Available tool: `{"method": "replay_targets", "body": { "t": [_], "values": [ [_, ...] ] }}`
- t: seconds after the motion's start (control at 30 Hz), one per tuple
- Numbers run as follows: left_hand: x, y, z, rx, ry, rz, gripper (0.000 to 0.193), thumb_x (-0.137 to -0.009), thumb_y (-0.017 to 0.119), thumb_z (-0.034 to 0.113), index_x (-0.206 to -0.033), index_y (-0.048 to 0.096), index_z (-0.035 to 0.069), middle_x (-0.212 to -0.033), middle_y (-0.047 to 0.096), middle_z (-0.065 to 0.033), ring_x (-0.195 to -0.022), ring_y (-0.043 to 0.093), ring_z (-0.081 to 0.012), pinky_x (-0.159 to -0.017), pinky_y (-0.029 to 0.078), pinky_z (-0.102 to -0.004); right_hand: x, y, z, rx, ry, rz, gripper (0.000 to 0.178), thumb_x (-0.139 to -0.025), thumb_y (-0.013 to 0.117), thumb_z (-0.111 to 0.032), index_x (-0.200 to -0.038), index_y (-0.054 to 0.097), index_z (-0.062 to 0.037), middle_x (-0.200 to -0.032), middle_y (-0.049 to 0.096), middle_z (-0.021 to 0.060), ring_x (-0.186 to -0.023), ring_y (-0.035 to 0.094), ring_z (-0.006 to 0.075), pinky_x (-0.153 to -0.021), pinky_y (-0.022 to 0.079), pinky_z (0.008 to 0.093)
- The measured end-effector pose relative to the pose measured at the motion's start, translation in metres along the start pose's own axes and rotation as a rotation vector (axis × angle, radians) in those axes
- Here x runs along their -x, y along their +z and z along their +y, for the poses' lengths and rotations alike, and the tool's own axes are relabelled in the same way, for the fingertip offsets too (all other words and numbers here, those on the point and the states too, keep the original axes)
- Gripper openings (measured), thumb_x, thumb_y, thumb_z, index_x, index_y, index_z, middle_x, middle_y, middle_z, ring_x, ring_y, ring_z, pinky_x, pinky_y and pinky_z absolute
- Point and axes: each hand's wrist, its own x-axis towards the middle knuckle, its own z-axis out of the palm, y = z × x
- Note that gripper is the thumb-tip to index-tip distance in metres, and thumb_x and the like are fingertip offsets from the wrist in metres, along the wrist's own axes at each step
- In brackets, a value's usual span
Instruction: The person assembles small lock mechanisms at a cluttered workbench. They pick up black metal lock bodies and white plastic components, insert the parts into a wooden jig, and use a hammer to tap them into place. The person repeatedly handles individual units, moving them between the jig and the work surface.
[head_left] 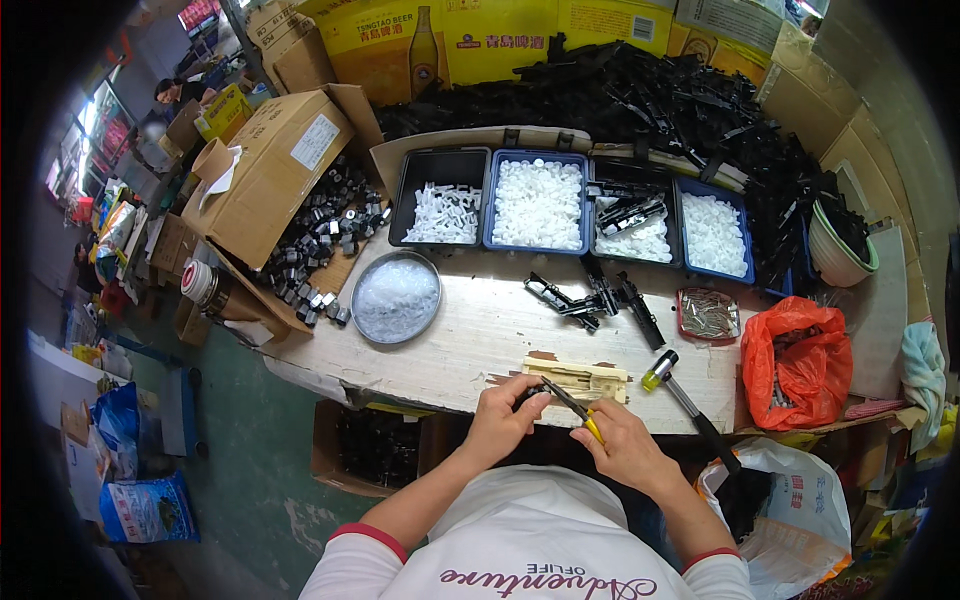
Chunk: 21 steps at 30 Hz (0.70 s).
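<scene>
Gripping yellow-handled pliers (573,408), the right hand (622,446) had its fingers closed above the bench's (430,362) near edge; the left hand (505,416), fingers nearly together, pinched what looked like a small dark part (533,391). Counted: four bins (535,251) toward the far edge, one hammer (684,397) overhanging the near edge. Carton (255,175) at left edge bore a printed white label (315,142).

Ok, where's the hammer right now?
In the head view, the hammer lies right of centre, between the right hand and the red plastic bag.

Green floor (240,425), pale worktable (470,325)
</scene>
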Motion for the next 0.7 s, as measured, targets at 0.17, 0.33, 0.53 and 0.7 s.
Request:
{"method": "replay_targets", "body": {
  "t": [0.17, 0.33, 0.53, 0.7],
  "values": [
    [0.004, -0.040, -0.013, 0.936, -0.511, -0.481, 0.017, -0.085, 0.056, 0.015, -0.089, 0.053, -0.002, -0.063, 0.055, -0.0112, -0.048, 0.054, -0.0185, -0.041, 0.044, -0.0286, -0.004, -0.004, -0.008, 0.071, -0.088, -0.162, 0.023, -0.080, 0.062, -0.017, -0.074, 0.052, 0.0026, -0.081, 0.051, 0.0134, -0.071, 0.053, 0.0313, -0.061, 0.045, 0.0385],
    [0.036, -0.070, -0.024, 0.854, -0.479, -0.362, 0.020, -0.085, 0.055, 0.015, -0.094, 0.054, -0.003, -0.066, 0.056, -0.0126, -0.050, 0.055, -0.0205, -0.045, 0.047, -0.0305, -0.020, 0.017, -0.024, 0.079, -0.271, -0.162, 0.029, -0.081, 0.061, -0.024, -0.077, 0.057, 0.0046, -0.090, 0.053, 0.0176, -0.080, 0.052, 0.0312, -0.071, 0.044, 0.0395],
    [0.097, -0.145, -0.030, -1.447, 0.000, 0.358, 0.038, -0.071, 0.069, 0.024, -0.106, 0.061, 0.010, -0.079, 0.063, -0.0116, -0.068, 0.059, -0.0285, -0.062, 0.048, -0.0361, -0.016, 0.005, 0.005, -0.002, 0.005, 0.284, 0.023, -0.083, 0.058, -0.019, -0.084, 0.054, 0.0035, -0.094, 0.052, 0.0172, -0.082, 0.049, 0.0321, -0.073, 0.040, 0.0387],
    [0.053, -0.198, -0.017, -0.977, 0.127, 0.815, 0.021, -0.072, 0.065, 0.013, -0.089, 0.065, 0.002, -0.077, 0.059, -0.0169, -0.072, 0.058, -0.0315, -0.065, 0.045, -0.0384, 0.022, -0.033, 0.092, 0.346, 0.328, 0.598, 0.022, -0.083, 0.056, -0.018, -0.083, 0.053, 0.0038, -0.086, 0.050, 0.0177, -0.079, 0.047, 0.0340, -0.069, 0.037, 0.0432]
  ]
}}
